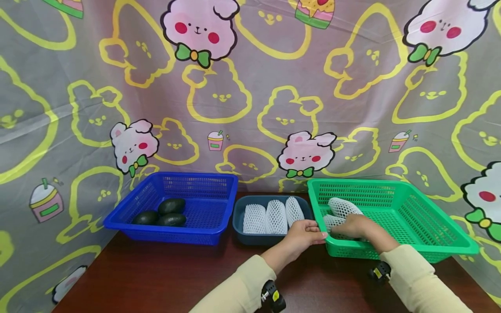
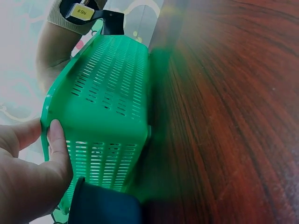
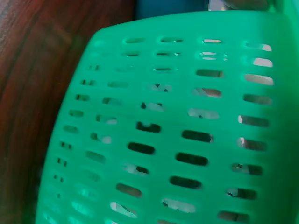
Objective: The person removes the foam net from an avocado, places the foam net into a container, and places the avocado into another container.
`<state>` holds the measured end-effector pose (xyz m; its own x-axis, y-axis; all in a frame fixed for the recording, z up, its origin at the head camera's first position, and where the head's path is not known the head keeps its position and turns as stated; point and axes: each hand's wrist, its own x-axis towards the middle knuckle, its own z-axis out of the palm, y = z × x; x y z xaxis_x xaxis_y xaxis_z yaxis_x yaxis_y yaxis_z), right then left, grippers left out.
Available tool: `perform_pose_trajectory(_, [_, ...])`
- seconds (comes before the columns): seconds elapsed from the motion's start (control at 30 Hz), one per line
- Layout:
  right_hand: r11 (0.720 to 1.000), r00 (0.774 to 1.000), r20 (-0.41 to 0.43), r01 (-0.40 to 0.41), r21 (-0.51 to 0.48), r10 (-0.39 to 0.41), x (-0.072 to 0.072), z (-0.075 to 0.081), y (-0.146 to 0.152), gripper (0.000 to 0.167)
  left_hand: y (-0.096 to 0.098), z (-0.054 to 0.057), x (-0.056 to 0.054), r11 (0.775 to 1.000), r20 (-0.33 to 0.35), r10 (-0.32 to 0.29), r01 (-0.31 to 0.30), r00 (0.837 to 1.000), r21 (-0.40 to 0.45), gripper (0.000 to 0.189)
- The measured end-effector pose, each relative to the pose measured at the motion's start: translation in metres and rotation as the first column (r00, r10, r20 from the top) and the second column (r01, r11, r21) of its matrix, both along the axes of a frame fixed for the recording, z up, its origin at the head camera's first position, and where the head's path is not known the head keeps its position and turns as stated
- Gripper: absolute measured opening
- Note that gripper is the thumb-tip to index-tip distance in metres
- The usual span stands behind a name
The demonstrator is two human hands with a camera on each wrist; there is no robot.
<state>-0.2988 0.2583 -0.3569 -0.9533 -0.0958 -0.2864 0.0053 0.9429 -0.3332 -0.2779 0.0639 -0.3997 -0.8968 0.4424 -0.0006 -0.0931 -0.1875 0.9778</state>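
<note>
My left hand pinches the near left corner of the green basket, thumb and fingers on either side of its rim; the left wrist view shows this grip closely. Inside that basket, my right hand reaches down and grips a white foam net sleeve near the left wall. Its fingertips are partly hidden by the sleeve and the basket's front wall. Behind it lies another foam net sleeve. In the right wrist view, the slotted basket wall covers most of the picture and hides the hand's work.
A dark blue tray with three white foam net sleeves stands left of the green basket. Farther left, a blue basket holds three dark green avocados. All stand on a dark red-brown table before a patterned cloth.
</note>
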Motion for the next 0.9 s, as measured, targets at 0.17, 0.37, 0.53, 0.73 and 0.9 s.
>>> perform_pose_trajectory(0.17, [1.000,1.000,-0.014,0.000,-0.004,0.000,0.003,0.007,0.003,0.063,0.000,0.000,0.000,1.000,-0.009,-0.001,0.001,1.000,-0.002,0.025])
perform_pose_trajectory(0.37, [0.999,1.000,-0.022,0.013,-0.050,-0.014,0.008,0.017,0.006,0.071,-0.001,0.000,0.001,1.000,-0.009,0.001,-0.001,1.000,-0.004,0.026])
perform_pose_trajectory(0.53, [0.994,0.999,-0.035,0.034,-0.100,-0.037,0.013,0.027,0.009,0.069,-0.001,0.001,0.001,1.000,-0.005,-0.002,0.002,1.000,-0.004,0.027])
perform_pose_trajectory(0.73, [0.999,0.993,-0.121,-0.006,-0.048,0.000,0.023,0.042,0.010,0.063,-0.001,0.002,0.002,1.000,0.004,-0.007,0.007,1.000,0.003,0.030])
perform_pose_trajectory(0.9, [0.999,0.987,-0.160,-0.015,-0.033,0.010,0.031,0.051,0.010,0.064,-0.001,0.004,0.003,1.000,0.013,-0.013,0.013,1.000,0.006,0.031])
